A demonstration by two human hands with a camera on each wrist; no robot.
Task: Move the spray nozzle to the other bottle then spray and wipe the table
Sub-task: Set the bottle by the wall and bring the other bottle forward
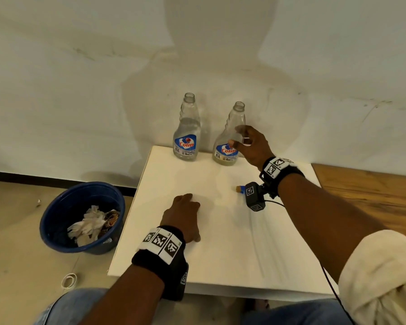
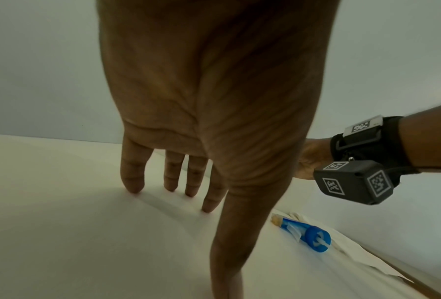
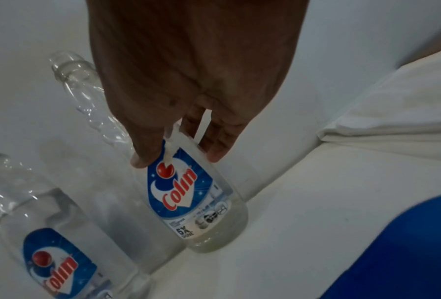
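Note:
Two clear Colin bottles stand uncapped at the back of the white table point(image 1: 209, 254). My right hand point(image 1: 238, 137) grips the right bottle point(image 1: 225, 152) round its body, thumb on one side and fingers on the other; a little yellowish liquid lies at its bottom point(image 3: 214, 240). The left bottle point(image 1: 186, 137) stands free beside it. The blue spray nozzle point(image 1: 238, 188) lies on its side on the table, under my right wrist. My left hand point(image 1: 185, 207) rests on the table with straight fingertips point(image 2: 134, 186) touching the surface, holding nothing.
A white paper sheet point(image 2: 355, 257) lies under the nozzle point(image 2: 306, 232) near the table's right edge. A blue basin point(image 1: 56, 221) with crumpled tissues sits on the floor to the left. A wooden surface point(image 1: 373, 188) adjoins on the right. The wall stands right behind the bottles.

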